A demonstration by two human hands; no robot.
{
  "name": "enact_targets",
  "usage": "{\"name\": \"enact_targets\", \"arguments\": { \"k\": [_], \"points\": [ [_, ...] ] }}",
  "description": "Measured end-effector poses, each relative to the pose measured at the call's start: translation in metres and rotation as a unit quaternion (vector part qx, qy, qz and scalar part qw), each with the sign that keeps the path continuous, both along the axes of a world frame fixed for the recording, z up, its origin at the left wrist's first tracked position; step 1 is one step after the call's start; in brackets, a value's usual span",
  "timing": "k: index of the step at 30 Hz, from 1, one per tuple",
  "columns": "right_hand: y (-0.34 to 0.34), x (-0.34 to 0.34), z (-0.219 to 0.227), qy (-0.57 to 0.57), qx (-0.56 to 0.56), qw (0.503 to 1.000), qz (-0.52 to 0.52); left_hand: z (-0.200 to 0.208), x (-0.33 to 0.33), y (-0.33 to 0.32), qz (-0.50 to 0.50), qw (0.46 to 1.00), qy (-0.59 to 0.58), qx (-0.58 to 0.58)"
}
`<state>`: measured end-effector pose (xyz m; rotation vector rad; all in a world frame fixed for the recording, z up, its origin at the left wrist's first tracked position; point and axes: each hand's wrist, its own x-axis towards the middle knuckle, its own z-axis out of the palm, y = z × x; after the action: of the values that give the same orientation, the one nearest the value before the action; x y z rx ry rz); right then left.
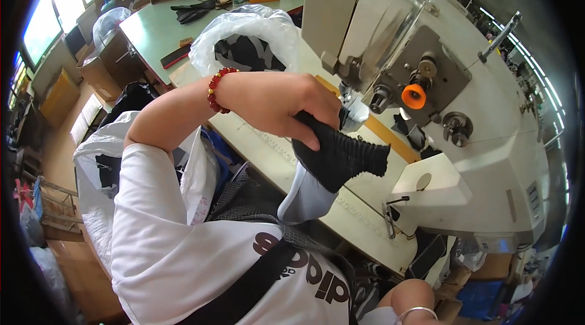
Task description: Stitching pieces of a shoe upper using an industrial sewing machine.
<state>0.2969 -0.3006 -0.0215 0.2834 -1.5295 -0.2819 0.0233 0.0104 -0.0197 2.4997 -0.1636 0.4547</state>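
a left hand (298, 102), its thumb pressed on the near side, grips a black ribbed-cuff fabric piece (347, 157) with a grey panel (311, 200), just right of mid-frame, cuff toward 4 o'clock, beside an industrial sewing machine (493, 105) at 2 o'clock; the right hand is out of view, its state impossible to tell. good handling likely means holding firmly near the edge, leaving the ribbing unstretched and keeping the hidden fingertips clear of the machine's working end.

A sewing machine (499, 154) blocks the right and a plastic bag (281, 27) the far side, leaving bare worktop (356, 227) open along the near edge.
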Motion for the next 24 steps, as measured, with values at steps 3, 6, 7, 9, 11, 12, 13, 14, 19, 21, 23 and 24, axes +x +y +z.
{"name": "enact_targets", "arguments": {
  "k": [3,6,7,9,11,12,13,14,19,21,23,24],
  "points": [
    [0.029,-0.019,-0.024,-0.027,-0.252,0.964,-0.080,-0.007,-0.020,0.005,0.020,0.998,-0.003,-0.054],
    [0.046,-0.024,-0.069,-0.042,-0.491,0.856,-0.156,-0.014,-0.051,0.018,0.053,0.997,-0.005,-0.062],
    [0.059,-0.025,-0.089,-0.046,-0.540,0.827,-0.151,-0.017,-0.064,0.024,0.083,0.994,0.015,-0.072],
    [0.091,-0.030,-0.131,-0.124,-0.682,0.706,-0.145,-0.026,-0.091,0.039,0.086,0.993,0.025,-0.070],
    [0.117,-0.046,-0.170,-0.176,-0.762,0.613,-0.116,-0.045,-0.116,0.055,0.115,0.989,0.024,-0.085],
    [0.129,-0.058,-0.187,-0.188,-0.780,0.586,-0.109,-0.055,-0.126,0.064,0.137,0.985,0.023,-0.102],
    [0.135,-0.069,-0.200,-0.201,-0.815,0.532,-0.109,-0.068,-0.136,0.072,0.161,0.979,0.024,-0.125],
    [0.138,-0.078,-0.207,-0.211,-0.797,0.552,-0.128,-0.079,-0.148,0.079,0.186,0.971,0.025,-0.149],
    [0.159,-0.108,-0.205,-0.141,-0.735,0.617,-0.242,-0.114,-0.175,0.108,0.186,0.959,-0.024,-0.210],
    [0.170,-0.119,-0.197,-0.101,-0.688,0.668,-0.264,-0.114,-0.174,0.106,0.186,0.959,-0.021,-0.215],
    [0.185,-0.130,-0.192,-0.138,-0.633,0.667,-0.369,-0.109,-0.163,0.098,0.175,0.963,-0.036,-0.201],
    [0.190,-0.135,-0.191,-0.157,-0.603,0.660,-0.419,-0.106,-0.154,0.092,0.163,0.965,-0.066,-0.193]
  ]
}}
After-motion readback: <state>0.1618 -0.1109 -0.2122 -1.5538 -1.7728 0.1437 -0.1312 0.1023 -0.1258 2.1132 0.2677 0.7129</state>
